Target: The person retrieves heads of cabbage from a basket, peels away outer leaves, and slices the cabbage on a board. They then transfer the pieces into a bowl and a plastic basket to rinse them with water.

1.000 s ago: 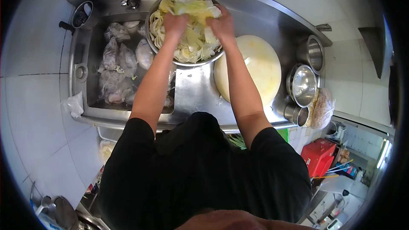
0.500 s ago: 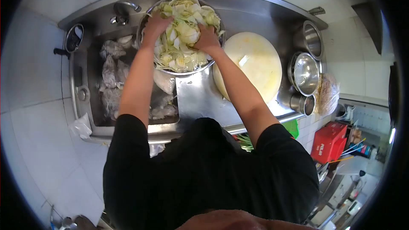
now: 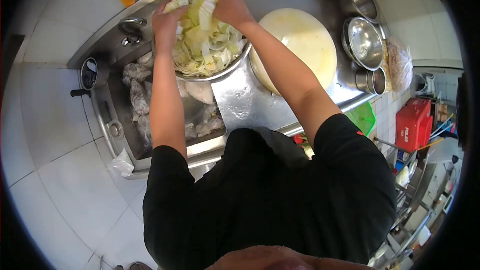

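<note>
Upper left, the left hand closes its grip on cabbage slanting up-right. The right hand touches a vertical leaf, grip unclear.

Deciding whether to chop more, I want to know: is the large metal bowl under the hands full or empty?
Nearly full: cut leaves spread across the bowl, close to its rim.

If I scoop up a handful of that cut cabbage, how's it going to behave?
The cut cabbage will probably feel light and fairly floppy, since its pieces look thin and bend over one another. Some would likely fall away from your grip, as they lie loose and separate in the bowl. The pale ribs may be stiffer.
</note>
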Available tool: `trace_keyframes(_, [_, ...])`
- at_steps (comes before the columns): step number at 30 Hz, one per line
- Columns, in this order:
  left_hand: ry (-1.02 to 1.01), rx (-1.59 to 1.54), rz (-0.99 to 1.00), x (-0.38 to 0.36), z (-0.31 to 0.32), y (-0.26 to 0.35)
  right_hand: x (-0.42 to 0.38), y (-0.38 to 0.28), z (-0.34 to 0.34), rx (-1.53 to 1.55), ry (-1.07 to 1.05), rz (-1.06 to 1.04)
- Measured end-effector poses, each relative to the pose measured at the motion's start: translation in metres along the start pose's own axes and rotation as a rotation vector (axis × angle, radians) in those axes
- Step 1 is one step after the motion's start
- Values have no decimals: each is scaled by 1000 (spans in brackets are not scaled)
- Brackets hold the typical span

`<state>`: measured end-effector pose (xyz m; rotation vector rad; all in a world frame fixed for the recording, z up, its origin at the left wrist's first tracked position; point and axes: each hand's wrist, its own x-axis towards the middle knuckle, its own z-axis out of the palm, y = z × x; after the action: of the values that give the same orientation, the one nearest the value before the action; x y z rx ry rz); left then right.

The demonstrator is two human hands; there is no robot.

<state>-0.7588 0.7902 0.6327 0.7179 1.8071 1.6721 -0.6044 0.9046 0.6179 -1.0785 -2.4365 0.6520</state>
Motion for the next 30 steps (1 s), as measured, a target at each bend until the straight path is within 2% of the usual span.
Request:
trace_keyframes(2, [-50, 36, 63, -4, -2, 3, 1, 4, 6, 74, 125, -112])
trace_keyframes(4, [-132, 91, 94, -11, 5, -3, -9, 10, 6, 105, -171, -122])
trace_keyframes(5, [-297, 256, 12, -13, 6, -7, -17, 22, -1, 121, -314, -118])
trace_keyframes(8, [-276, 1271, 138, -39, 27, -54, -71, 58, -20, 68, 53, 108])
trace_keyframes(9, [-311, 1228, 112, -38, 22, -82, -99, 59, -39, 5, 93, 311])
trace_keyframes(11, [-394, 1216, 49, -31, 23, -105, -136, 113, -3, -300, 286, 401])
trace_keyframes(12, [-352, 1346, 104, -29, 22, -119, -155, 138, 12, -465, 366, 464])
trace_keyframes(13, [-321, 1381, 164, 6, 11, -172, -167, 152, 12, -363, 306, 440])
trace_keyframes(14, [-360, 1402, -1, -36, 37, -93, -178, 161, 13, -244, 250, 401])
trace_keyframes(15, [-197, 1429, 211, -28, 33, -113, -182, 159, 4, -169, 203, 461])
trace_keyframes(17, [-312, 1207, 29, -11, 34, -99, -182, 152, -6, -53, 181, 523])
trace_keyframes(19, [-269, 1203, 237, 31, 12, -126, -185, 152, -8, 10, 223, 558])
trace_keyframes(20, [-257, 1195, 333, 41, 8, -133, -181, 154, -6, 190, 258, 654])
trace_keyframes(21, [-270, 1132, 275, 24, 12, -106, -170, 158, 5, 374, 297, 739])
trace_keyframes(22, [-284, 1068, 212, 5, 19, -75, -146, 168, 37, 303, 406, 554])
trace_keyframes(23, [-242, 961, 242, 2, 15, -66, -127, 147, 38, 554, 583, 558])
trace_keyframes(24, [-197, 851, 266, -2, 10, -61, -136, 104, -4, 874, 611, 410])
trace_keyframes(25, [-147, 742, 220, -5, 11, -59, -123, 84, -10, 954, 626, 377])
trace_keyframes(26, [-84, 626, 175, -8, 10, -58, -112, 64, -18, 804, 680, 295])
trace_keyframes(27, [-15, 509, 131, -9, 4, -58, -104, 46, -26, 819, 630, 239])
trace_keyframes(30, [-283, 511, -366, 30, -22, -101, -115, 14, -43, 742, 392, 132])
